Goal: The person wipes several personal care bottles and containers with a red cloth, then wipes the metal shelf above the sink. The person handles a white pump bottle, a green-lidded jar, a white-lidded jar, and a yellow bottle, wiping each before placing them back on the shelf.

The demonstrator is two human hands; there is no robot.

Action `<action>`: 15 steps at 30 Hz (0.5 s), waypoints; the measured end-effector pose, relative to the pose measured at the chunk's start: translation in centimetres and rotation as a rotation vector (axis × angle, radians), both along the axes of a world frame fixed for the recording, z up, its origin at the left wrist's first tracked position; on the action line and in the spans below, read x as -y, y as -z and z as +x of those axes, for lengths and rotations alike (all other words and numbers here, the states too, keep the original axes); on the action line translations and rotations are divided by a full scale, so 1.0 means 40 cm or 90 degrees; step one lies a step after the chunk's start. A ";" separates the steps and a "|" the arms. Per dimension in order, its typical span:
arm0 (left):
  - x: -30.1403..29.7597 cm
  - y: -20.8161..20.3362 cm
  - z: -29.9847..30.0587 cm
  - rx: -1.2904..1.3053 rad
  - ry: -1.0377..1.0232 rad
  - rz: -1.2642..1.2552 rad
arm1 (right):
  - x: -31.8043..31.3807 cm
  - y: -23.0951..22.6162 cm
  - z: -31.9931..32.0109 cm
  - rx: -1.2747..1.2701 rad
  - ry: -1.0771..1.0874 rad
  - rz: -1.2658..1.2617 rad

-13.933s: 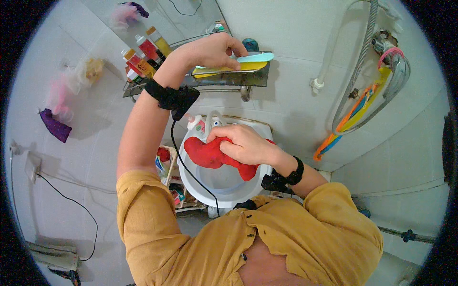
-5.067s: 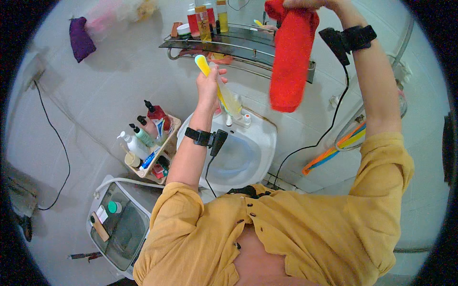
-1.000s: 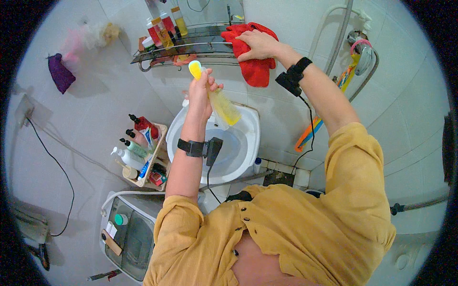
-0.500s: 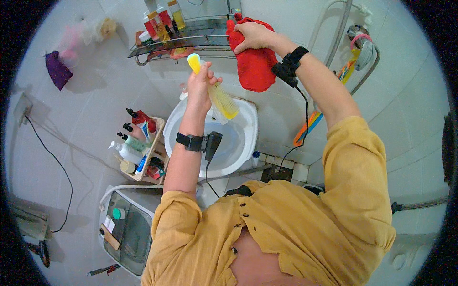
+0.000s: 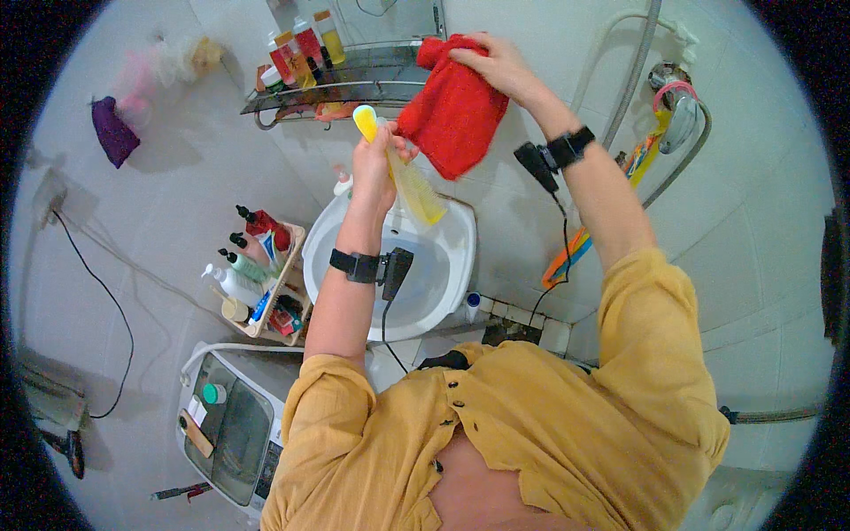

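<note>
My left hand (image 5: 375, 168) is closed around a comb (image 5: 418, 196) with a yellow handle and pale, see-through teeth, slanting over the washbasin (image 5: 465, 257). Something clear lies along the comb, but I cannot make out whether it is a second comb. Higher up on the right, my right hand (image 5: 503, 69) grips a red cloth (image 5: 453, 115) by its upper edge. The cloth hangs in front of the shelf's right end, its left edge close to my left fingertips; whether they touch is unclear.
A glass shelf (image 5: 372, 66) with bottles is on the wall behind. Left of the basin stands a rack (image 5: 288, 274) of pump bottles, with a washing machine (image 5: 235, 434) below it. A shower head (image 5: 680, 124) and hose hang at the right. Cables trail from both wrists.
The red cloth has swung left toward the comb and come away from the shelf end. My right hand has shifted right on its upper edge. My left hand has barely moved.
</note>
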State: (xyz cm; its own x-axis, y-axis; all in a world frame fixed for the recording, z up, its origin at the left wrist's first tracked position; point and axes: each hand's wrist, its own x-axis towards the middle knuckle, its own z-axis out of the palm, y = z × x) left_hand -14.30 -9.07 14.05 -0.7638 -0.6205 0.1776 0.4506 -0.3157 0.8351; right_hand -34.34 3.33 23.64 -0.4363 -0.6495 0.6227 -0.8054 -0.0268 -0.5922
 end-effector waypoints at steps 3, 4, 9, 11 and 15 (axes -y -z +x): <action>0.004 -0.006 -0.014 0.026 -0.001 -0.062 | -0.115 0.046 0.003 0.156 0.072 -0.211; 0.007 -0.010 -0.020 0.028 -0.002 -0.079 | -0.154 0.070 0.011 0.216 0.069 -0.301; 0.000 -0.038 -0.069 0.028 -0.026 -0.168 | -0.260 0.150 0.050 0.413 0.078 -0.470; -0.009 -0.055 -0.097 0.020 -0.061 -0.228 | -0.253 0.156 0.066 0.430 0.066 -0.505; -0.021 -0.085 -0.136 0.020 -0.166 -0.369 | -0.188 0.103 0.061 0.193 0.095 -0.477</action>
